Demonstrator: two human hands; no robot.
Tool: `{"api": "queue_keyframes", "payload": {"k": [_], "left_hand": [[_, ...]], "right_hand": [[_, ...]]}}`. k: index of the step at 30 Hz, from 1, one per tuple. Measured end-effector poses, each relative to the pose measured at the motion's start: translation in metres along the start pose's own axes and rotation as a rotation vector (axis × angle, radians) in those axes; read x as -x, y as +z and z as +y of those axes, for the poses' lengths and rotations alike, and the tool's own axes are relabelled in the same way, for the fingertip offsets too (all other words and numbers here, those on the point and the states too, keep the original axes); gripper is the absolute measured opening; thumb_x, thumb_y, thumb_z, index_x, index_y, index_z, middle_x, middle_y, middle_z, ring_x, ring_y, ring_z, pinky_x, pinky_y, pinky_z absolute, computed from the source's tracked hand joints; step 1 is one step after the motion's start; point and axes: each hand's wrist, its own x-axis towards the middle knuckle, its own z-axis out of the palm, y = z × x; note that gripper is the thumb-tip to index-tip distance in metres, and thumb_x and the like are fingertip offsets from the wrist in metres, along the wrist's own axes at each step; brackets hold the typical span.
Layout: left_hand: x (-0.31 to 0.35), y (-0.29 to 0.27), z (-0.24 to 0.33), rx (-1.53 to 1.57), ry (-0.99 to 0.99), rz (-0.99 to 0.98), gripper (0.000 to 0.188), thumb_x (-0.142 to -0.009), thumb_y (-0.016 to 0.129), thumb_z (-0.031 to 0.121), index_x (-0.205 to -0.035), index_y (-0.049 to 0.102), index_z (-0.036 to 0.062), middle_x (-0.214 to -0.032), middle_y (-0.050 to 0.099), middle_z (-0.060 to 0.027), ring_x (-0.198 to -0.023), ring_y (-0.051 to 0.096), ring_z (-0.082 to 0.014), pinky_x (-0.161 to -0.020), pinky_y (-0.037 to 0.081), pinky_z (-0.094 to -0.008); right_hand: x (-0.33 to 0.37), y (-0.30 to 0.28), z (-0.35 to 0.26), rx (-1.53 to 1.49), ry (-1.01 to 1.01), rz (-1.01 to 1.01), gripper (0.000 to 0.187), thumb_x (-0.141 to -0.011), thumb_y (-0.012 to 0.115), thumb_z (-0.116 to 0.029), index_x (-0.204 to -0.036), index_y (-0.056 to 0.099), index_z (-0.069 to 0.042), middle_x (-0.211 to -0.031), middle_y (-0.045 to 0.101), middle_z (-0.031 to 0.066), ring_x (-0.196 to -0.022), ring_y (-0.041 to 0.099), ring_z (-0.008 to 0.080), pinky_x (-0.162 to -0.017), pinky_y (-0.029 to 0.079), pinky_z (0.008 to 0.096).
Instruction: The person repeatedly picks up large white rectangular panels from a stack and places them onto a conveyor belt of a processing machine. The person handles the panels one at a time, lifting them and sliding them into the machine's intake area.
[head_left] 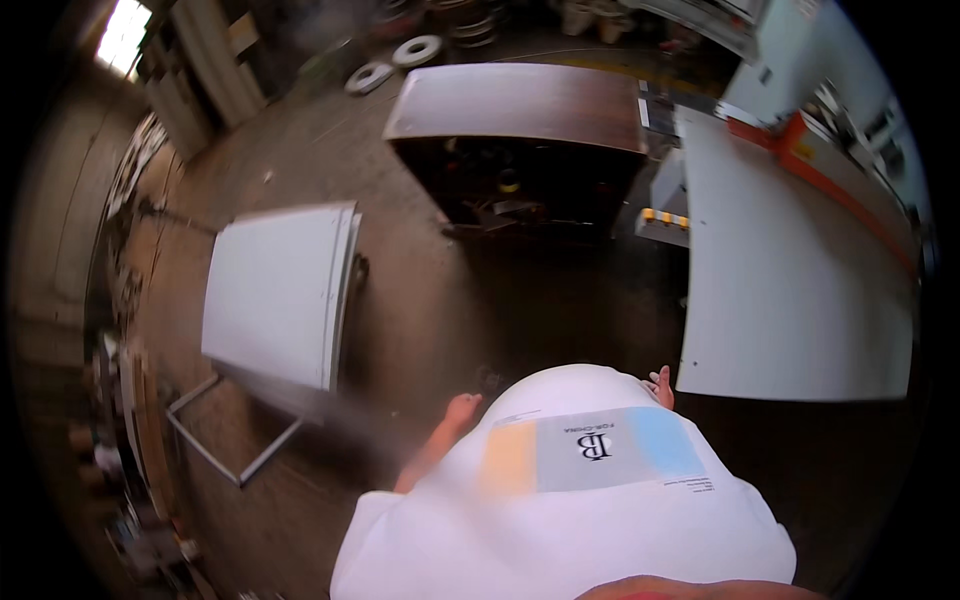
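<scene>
My left hand [462, 408] hangs beside my white shirt, with nothing visible in it; its fingers are small and blurred. On the other side of my body, my right hand [661, 386] has its fingers apart and looks bare of any object. Just beyond it lies the near corner of a large white panel [790, 270], which rests flat on a machine at the right. The hand and panel appear close, but I cannot tell if they touch. Off to the left, a stack of white panels [275, 290] stands well away from my left hand.
A dark brown open-fronted bench [515, 100] stands ahead with loose items inside. An orange machine beam [800, 140] and a box with yellow buttons [664, 218] adjoin the right panel. A metal frame [240, 474] juts out below the stack. White rings [417, 51] lie farther back.
</scene>
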Motion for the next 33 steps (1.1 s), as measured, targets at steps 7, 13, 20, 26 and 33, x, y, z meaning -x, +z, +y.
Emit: {"api": "queue_keyframes", "payload": {"k": [7, 13, 20, 26, 33], "left_hand": [[-0.004, -0.040, -0.030, 0.095, -0.110, 0.073, 0.038, -0.089, 0.059, 0.040, -0.083, 0.068, 0.0034, -0.075, 0.068, -0.0127, -0.068, 0.065, -0.0247, -0.066, 0.050, -0.0395], [-0.014, -0.060, -0.061, 0.246, -0.134, 0.119, 0.040, -0.089, 0.059, 0.042, -0.083, 0.067, 0.0036, -0.072, 0.068, -0.0115, -0.069, 0.065, -0.0238, -0.066, 0.050, -0.0393], [-0.024, -0.106, -0.113, 0.329, -0.187, 0.163, 0.034, -0.089, 0.059, 0.037, -0.081, 0.064, 0.0044, -0.066, 0.064, -0.0076, -0.055, 0.057, -0.0177, -0.053, 0.046, -0.0341], [-0.029, -0.145, -0.157, 0.401, -0.247, 0.267, 0.037, -0.088, 0.059, 0.038, -0.082, 0.065, 0.0016, -0.069, 0.067, -0.0105, -0.061, 0.064, -0.0224, -0.062, 0.051, -0.0377], [-0.030, -0.165, -0.153, 0.563, -0.347, 0.407, 0.038, -0.090, 0.057, 0.038, -0.085, 0.064, 0.0013, -0.069, 0.066, -0.0096, -0.056, 0.060, -0.0182, -0.058, 0.050, -0.0348]], "right_hand": [[-0.018, 0.054, 0.036, 0.359, 0.066, -0.225, 0.073, -0.087, 0.058, -0.065, -0.109, 0.063, 0.005, -0.079, 0.064, 0.0073, -0.077, 0.059, 0.0149, -0.072, 0.048, 0.0294], [-0.008, 0.126, 0.020, 0.601, 0.043, -0.315, 0.069, -0.088, 0.058, -0.062, -0.107, 0.064, 0.004, -0.079, 0.064, 0.0069, -0.077, 0.059, 0.0146, -0.071, 0.047, 0.0291], [0.001, 0.201, -0.001, 0.837, -0.019, -0.418, 0.064, -0.089, 0.058, -0.059, -0.104, 0.065, 0.003, -0.080, 0.065, 0.0065, -0.077, 0.059, 0.0142, -0.071, 0.047, 0.0287], [-0.012, 0.264, -0.011, 1.025, -0.066, -0.504, 0.060, -0.090, 0.059, -0.056, -0.102, 0.066, 0.003, -0.081, 0.066, 0.0061, -0.076, 0.059, 0.0138, -0.070, 0.047, 0.0284], [-0.071, 0.360, -0.004, 1.234, -0.185, -0.667, 0.055, -0.092, 0.059, -0.052, -0.099, 0.067, 0.002, -0.082, 0.066, 0.0057, -0.076, 0.059, 0.0134, -0.070, 0.046, 0.0280]]}}
